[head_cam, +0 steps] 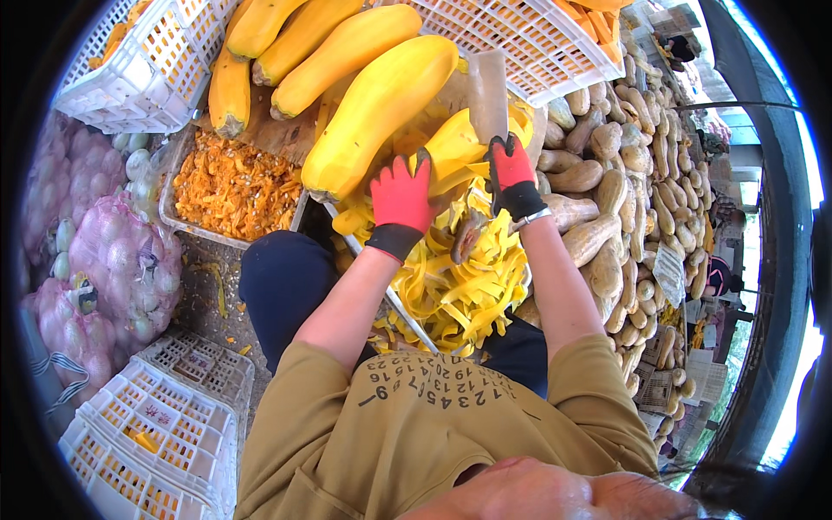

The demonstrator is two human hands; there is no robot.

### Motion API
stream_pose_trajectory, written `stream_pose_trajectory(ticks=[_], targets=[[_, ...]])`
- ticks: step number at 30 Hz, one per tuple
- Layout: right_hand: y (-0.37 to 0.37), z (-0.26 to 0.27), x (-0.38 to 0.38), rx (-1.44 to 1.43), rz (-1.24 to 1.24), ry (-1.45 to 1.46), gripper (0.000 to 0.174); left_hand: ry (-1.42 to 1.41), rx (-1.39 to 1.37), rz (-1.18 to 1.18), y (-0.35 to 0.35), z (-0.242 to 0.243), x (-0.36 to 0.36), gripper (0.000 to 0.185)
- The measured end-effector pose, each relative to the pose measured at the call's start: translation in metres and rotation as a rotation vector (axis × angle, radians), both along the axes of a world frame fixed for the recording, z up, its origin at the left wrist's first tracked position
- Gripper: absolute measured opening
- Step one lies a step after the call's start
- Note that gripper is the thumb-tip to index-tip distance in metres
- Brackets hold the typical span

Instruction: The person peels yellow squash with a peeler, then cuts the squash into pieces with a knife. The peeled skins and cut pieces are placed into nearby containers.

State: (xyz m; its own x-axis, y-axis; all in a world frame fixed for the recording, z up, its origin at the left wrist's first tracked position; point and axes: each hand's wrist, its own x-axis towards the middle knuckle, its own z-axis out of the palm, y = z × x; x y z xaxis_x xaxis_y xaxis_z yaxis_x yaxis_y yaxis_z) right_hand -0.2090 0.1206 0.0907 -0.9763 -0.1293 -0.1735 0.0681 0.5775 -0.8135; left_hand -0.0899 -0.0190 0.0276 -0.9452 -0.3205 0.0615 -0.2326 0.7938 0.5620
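Note:
My left hand, in a red and black work glove, rests with spread fingers beside a peeled yellow squash piece; whether it presses on the piece cannot be told. My right hand, gloved alike, is closed around the handle of a cleaver, whose broad blade points away from me, over the work surface. A large peeled yellow squash lies at upper left of my left hand, with several more peeled squashes behind it. Below and between my hands, long yellow peelings fill a container. A brownish cut end lies on them.
A tray of orange pulp and seeds stands left of the squashes. White plastic crates stand at upper left, upper right and lower left. Mesh sacks lie at left. Unpeeled squashes are heaped at right.

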Motion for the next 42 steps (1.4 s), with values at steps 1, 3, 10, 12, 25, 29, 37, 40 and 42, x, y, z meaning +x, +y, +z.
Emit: stream_pose_trajectory(ticks=[1,3,10,12,25,29,37,40,42], targets=[[-0.002,-0.006,0.002,-0.042,-0.038,-0.007,0.033,0.008,-0.008,0.005,0.000,-0.001,0.000,0.084],[-0.007,-0.019,0.012,-0.279,-0.177,-0.105,0.028,0.045,-0.056,0.009,0.000,-0.003,0.000,0.083],[-0.017,-0.031,0.040,-0.329,-0.106,-0.014,0.020,0.039,0.002,-0.007,0.000,-0.006,0.000,0.083],[-0.011,-0.016,0.035,-0.338,-0.189,0.014,0.019,0.047,-0.025,0.015,0.001,-0.007,0.001,0.084],[-0.017,0.020,0.010,-0.037,-0.049,0.224,0.034,0.059,-0.022,0.001,0.001,-0.008,0.003,0.081],[-0.025,0.011,0.011,0.156,-0.021,0.151,0.035,0.081,-0.057,0.002,0.003,-0.011,0.003,0.080],[-0.042,-0.004,0.019,-0.239,-0.246,-0.063,0.025,0.055,-0.030,0.012,0.006,-0.010,0.003,0.080],[-0.037,-0.002,0.020,-0.389,-0.262,-0.173,0.024,0.004,-0.003,0.007,0.012,-0.008,0.006,0.081],[-0.030,0.003,0.019,-0.618,-0.165,-0.246,0.023,0.024,-0.011,0.014,0.014,-0.007,0.007,0.081]])
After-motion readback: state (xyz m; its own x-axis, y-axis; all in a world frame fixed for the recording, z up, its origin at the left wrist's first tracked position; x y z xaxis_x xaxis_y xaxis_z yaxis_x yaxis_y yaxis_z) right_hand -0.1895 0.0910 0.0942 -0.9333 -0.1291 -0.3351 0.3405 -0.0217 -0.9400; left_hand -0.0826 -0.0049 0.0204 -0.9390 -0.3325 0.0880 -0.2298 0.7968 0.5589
